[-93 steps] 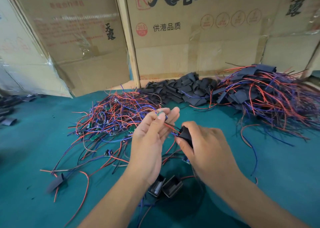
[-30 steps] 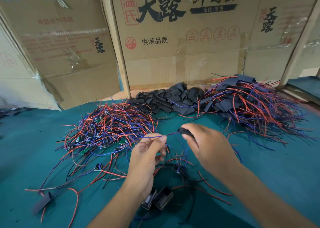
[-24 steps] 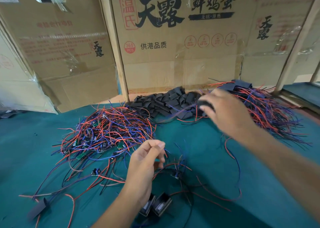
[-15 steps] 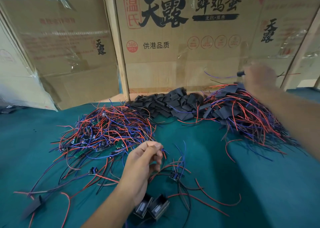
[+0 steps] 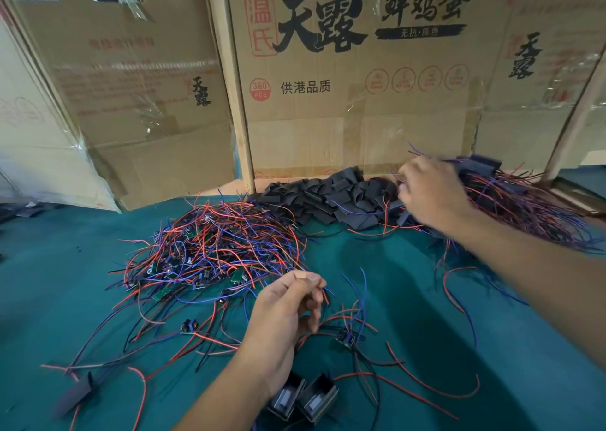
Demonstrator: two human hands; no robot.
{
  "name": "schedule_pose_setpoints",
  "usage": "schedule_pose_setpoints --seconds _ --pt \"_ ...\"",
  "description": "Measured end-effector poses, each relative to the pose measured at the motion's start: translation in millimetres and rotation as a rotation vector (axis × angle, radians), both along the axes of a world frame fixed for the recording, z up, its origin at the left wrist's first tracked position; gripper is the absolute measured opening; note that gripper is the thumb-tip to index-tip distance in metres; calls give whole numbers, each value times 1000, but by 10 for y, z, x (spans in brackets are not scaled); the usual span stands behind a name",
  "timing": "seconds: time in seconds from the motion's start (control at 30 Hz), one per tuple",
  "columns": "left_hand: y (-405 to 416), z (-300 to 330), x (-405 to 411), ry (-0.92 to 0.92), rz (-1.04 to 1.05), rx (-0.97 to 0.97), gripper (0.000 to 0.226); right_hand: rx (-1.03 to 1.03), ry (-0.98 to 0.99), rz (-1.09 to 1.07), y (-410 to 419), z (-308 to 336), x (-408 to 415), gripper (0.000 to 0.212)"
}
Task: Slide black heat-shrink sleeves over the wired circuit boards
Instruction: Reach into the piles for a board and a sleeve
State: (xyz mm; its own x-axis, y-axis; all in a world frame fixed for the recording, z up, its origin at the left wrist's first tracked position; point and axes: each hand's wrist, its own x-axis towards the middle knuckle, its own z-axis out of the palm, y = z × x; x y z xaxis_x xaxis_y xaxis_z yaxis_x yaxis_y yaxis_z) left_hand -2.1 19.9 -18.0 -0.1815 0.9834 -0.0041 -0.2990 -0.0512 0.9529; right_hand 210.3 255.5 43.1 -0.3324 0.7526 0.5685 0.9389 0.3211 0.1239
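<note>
On the left of the green bench [image 5: 49, 266] I see one flat black sleeve [image 5: 77, 394] lying alone near the front edge. Further in lies the pile of bare circuit boards [image 5: 210, 250] with red and blue wires. My left hand [image 5: 282, 322] is above the bench in the middle, thumb and forefinger pressed together; whether they pinch a wire I cannot tell. Just below its wrist stand two small black boxes [image 5: 303, 401], touching each other. Behind, against the cardboard cartons [image 5: 328, 102], is the heap of loose black sleeves [image 5: 328, 197]. On the right, my right hand [image 5: 429, 191] is at the pile of sleeved boards [image 5: 524, 207]; it is blurred, fingers curled, and I cannot tell if it holds anything.
</note>
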Motion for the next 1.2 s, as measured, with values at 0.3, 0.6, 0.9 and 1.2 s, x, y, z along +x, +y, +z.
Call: schedule_pose_setpoints --seconds 0.3,0.6,0.9,1.2 --pt "-24 -53 -77 817 117 200 20 -432 56 7 74 -565 -910 29" --pt "-46 -165 -41 1497 194 350 27 -333 -66 -73 275 -659 -1042 45" --pt "-48 -102 -69 1417 252 291 13 -536 671 151 -559 -327 -865 57" --pt "-82 -43 -8 1276 212 413 39 -972 1244 557 -2027 -474 -723 19"
